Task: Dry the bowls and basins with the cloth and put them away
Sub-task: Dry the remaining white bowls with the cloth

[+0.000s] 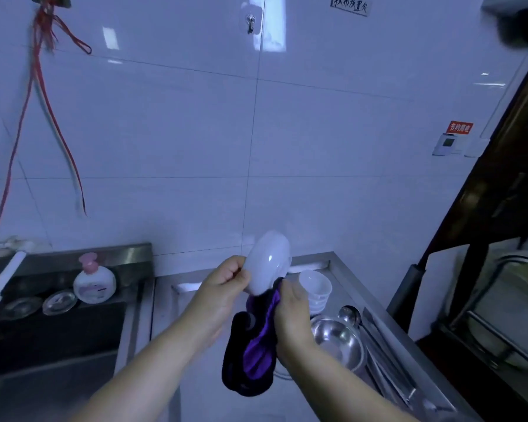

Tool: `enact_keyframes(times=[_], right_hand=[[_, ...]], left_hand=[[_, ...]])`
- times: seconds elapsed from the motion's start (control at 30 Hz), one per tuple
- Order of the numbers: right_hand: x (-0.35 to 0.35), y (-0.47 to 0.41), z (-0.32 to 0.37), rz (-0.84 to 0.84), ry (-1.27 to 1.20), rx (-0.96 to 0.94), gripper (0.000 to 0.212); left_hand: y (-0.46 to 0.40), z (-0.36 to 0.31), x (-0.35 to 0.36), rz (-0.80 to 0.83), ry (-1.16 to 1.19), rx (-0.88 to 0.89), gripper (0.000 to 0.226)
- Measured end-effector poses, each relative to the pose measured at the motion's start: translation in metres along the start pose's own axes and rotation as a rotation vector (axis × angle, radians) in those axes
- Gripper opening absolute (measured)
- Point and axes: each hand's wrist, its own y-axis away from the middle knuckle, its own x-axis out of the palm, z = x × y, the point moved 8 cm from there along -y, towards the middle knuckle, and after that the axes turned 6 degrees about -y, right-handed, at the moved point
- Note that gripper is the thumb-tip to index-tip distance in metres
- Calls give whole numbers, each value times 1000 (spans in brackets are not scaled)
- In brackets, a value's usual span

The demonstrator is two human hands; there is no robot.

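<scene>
My left hand grips the rim of a white bowl, held on edge with its underside facing me, above the steel counter. My right hand holds a purple and black cloth against the bowl's lower edge; the cloth hangs down below both hands. A stack of white bowls stands on the counter just right of my hands. In front of it sits a steel basin.
A steel ladle and long steel utensils lie beside the basin on the steel counter. A sink with a soap bottle and glass lids is at the left. A dark cabinet frame stands at the right.
</scene>
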Motion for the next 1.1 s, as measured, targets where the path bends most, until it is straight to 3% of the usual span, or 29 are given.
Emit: enact_keyframes(times=[0.1,0.2,0.27,0.4,0.5,0.73,0.87,1.1], right_hand=[[-23,3,-4,11,279,-110,21],[-52,0,-2,33,440,-218,18],[-80,-6,-6,-1,585,-241,13],[-135,-17,-34,4,888,-238,14],[-159,-24,-65,136,1120,-217,21],[-194,-36,-161,541,1576,-207,34],[-207,-50,-194,719,1686,-166,36],[-206,-57,-203,869,1572,-294,35]], left_hand=[[-6,16,-9,33,-210,-30,31],[-6,38,-19,22,-257,-111,15],[-3,50,-20,30,-283,-138,21],[3,81,-10,37,-318,-215,13],[2,95,-1,15,-355,-267,19],[-9,145,16,-33,-466,-380,8],[-20,173,33,-71,-552,-439,11],[-51,200,73,-180,-648,-448,16]])
